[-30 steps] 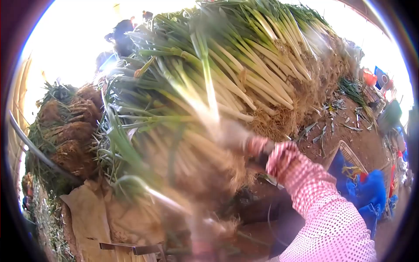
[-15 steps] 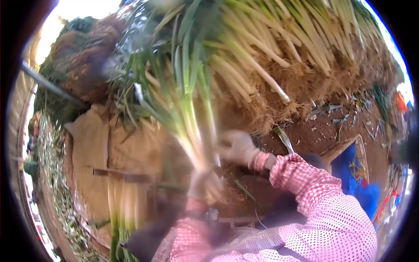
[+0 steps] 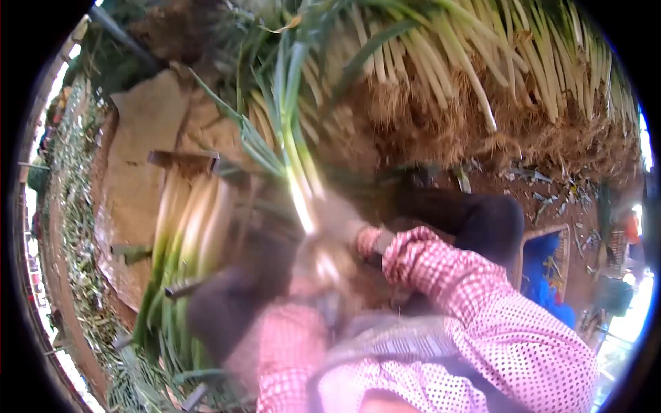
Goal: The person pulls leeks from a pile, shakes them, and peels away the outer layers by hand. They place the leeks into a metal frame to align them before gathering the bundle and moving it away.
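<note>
A small bunch of green onions (image 3: 297, 162) stands in front of me, leaves pointing away and the white root ends toward my lap. Blurred by motion, my left hand (image 3: 311, 258) is wrapped round the white stalks low down, near the roots. Just above it my right hand (image 3: 339, 215) is closed on the same stalks from the right side. The fingers of both hands are smeared. To the left, a trimmed bundle of green onions (image 3: 186, 241) lies in a metal holder (image 3: 180, 160).
A large pile of rooted green onions (image 3: 441, 76) spans the top. Brown sacking (image 3: 148, 113) lies at left, beside leaf scraps (image 3: 76, 227). A basket with blue lining (image 3: 544, 265) stands at right, past my knee (image 3: 492, 224).
The view has shifted, so the holder and its bundle sit higher. My right hand has come in from beside the stalks onto them, and the held bunch looks thinner.
</note>
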Available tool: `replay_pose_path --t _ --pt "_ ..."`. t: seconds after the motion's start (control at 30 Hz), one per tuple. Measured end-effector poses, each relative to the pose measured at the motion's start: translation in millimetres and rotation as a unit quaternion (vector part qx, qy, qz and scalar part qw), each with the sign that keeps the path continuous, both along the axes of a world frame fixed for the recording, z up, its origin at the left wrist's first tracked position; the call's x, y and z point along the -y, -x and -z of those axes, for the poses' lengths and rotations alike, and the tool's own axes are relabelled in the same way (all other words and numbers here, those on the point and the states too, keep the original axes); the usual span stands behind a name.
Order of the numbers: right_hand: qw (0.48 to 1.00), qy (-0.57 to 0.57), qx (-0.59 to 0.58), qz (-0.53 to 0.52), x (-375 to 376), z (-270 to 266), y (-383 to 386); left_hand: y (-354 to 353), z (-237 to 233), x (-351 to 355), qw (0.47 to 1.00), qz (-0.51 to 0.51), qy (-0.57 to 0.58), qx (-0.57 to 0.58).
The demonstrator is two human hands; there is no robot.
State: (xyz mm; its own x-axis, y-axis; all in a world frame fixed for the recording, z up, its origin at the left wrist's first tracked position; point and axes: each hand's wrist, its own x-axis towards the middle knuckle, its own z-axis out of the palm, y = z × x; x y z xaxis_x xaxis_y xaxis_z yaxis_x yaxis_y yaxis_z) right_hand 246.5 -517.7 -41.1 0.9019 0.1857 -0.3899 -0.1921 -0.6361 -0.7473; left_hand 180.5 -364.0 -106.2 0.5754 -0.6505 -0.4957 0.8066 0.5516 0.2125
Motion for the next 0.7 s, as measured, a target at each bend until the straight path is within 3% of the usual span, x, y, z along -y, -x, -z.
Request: replay_pose_path --t 0.03,0.1,0.13,0.17,0.2,0.27,0.33,0.37,0.4,0.47,0.5,0.53,0.6,0.67,0.7 --pt "0.995 -0.033 -0.086 0.039 -0.5 -9.7 6.1 4.4 49.6 -11.0 0.996 0.036 -0.077 0.031" --pt "0.993 0.012 -0.114 0.022 1.1 -7.2 27.2 10.0 96.9 0.5 0.995 0.023 -0.095 -0.027" --pt "0.993 0.021 -0.112 0.002 7.6 -6.4 33.8 -2.4 73.8 15.7 0.993 -0.004 0.074 -0.089" --pt "0.996 0.028 -0.081 -0.004 12.9 -7.4 41.7 -9.4 40.4 27.5 0.959 -0.028 0.24 -0.145" --pt "0.998 0.033 -0.05 -0.009 17.1 -8.4 53.8 -6.7 -11.0 40.5 0.997 -0.043 0.033 -0.063" --pt "0.999 0.004 -0.048 0.006 28.4 -8.5 61.6 -14.4 -17.3 51.0 0.993 0.008 0.081 -0.079" --pt "0.991 -0.067 -0.105 0.039 37.7 -7.7 53.9 -22.5 -3.7 54.7 0.991 0.072 0.058 -0.101" --pt "0.987 -0.139 -0.047 0.06 39.7 -9.7 48.5 -27.4 3.0 56.3 0.988 0.099 0.046 -0.107" --pt "0.991 -0.09 -0.093 0.04 44.8 -9.5 38.2 -26.4 -7.8 67.2 0.997 0.047 -0.056 -0.02" --pt "0.982 0.004 -0.188 0.011 59.7 -4.4 27.4 -31.6 -8.7 77.3 0.997 0.021 -0.072 -0.018" --pt "0.984 0.023 -0.175 -0.034 67.4 -11.9 27.7 -35.0 -9.6 83.2 0.995 -0.01 -0.093 -0.029" --pt "0.983 0.043 -0.159 -0.078 78.1 -28.9 26.3 -43.6 -1.3 94.5 0.989 -0.094 -0.104 -0.05" --pt "0.961 0.144 -0.168 -0.169 99.0 -118.4 32.3 -57.8 -53.4 93.8 0.979 -0.193 -0.061 -0.007" --pt "0.94 0.26 -0.171 -0.138 120.6 -191.4 53.5 -68.1 -64.5 101.8 0.965 -0.257 0.045 0.011" --pt "0.925 0.303 -0.207 -0.098 110.3 -248.2 64.1 -73.2 -48.5 109.8 0.949 -0.281 0.137 0.048"
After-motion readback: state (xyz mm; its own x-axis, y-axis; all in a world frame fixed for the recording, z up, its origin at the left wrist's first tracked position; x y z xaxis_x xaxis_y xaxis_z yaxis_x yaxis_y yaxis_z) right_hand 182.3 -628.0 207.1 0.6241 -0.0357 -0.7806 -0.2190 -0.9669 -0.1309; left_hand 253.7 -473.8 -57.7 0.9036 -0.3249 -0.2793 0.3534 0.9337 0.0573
